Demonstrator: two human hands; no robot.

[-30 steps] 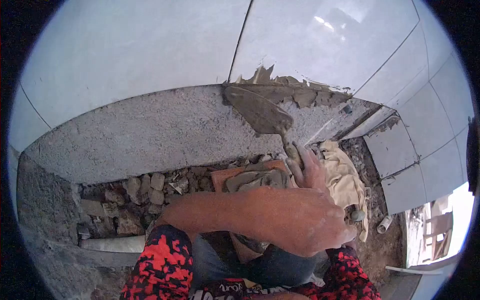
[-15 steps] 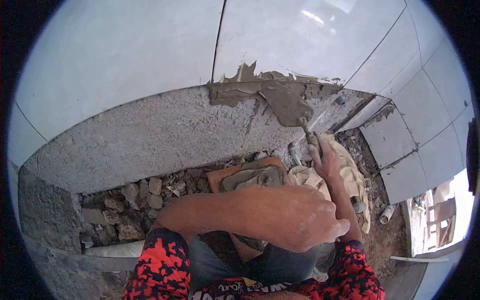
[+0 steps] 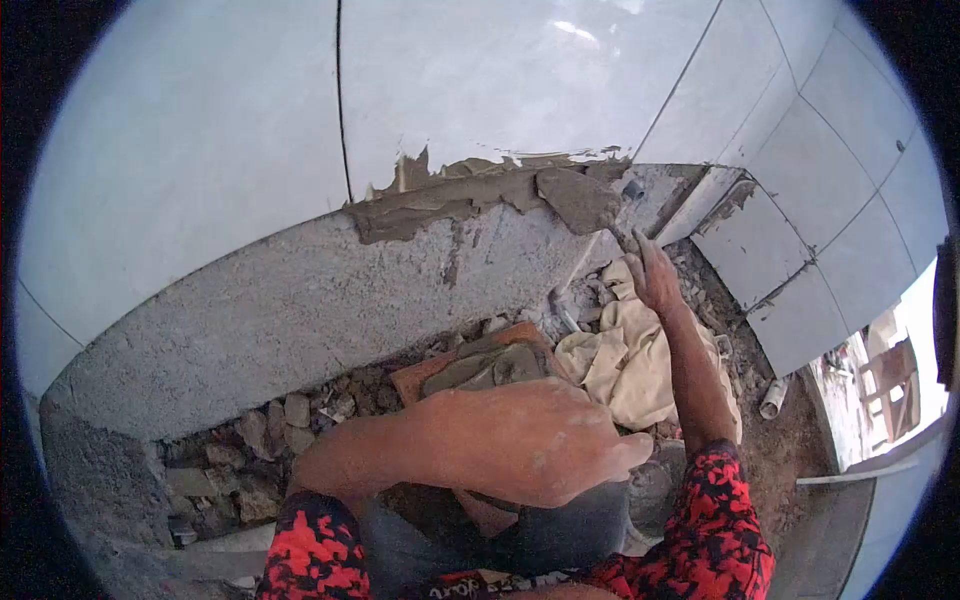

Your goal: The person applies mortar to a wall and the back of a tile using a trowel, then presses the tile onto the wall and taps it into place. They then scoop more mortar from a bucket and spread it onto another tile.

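My right hand (image 3: 655, 278) is closed around the handle of a trowel. The trowel's mortar-coated blade (image 3: 580, 200) lies against the strip of wet mortar (image 3: 430, 205) along the tiles' lower edge. My left hand (image 3: 560, 445) is bent across in front of me with its fingers curled under, above my lap. Anything inside it is hidden. Beyond my left forearm, a reddish-brown board (image 3: 408, 382) carries a heap of grey mortar (image 3: 490, 367); the arm covers part of the board.
Large pale tiles (image 3: 200, 130) cover the wall above a rough cement band (image 3: 270, 310). Rubble (image 3: 245, 450) lies along its base. A cream cloth (image 3: 635, 365) lies under my right forearm, near a short pipe piece (image 3: 773, 398). A small pipe stub (image 3: 633, 189) sticks out of the wall.
The trowel has slid right along the mortar strip, and more of that strip shows on its left. The view has shifted to the right. My left hand stays curled across my lap.
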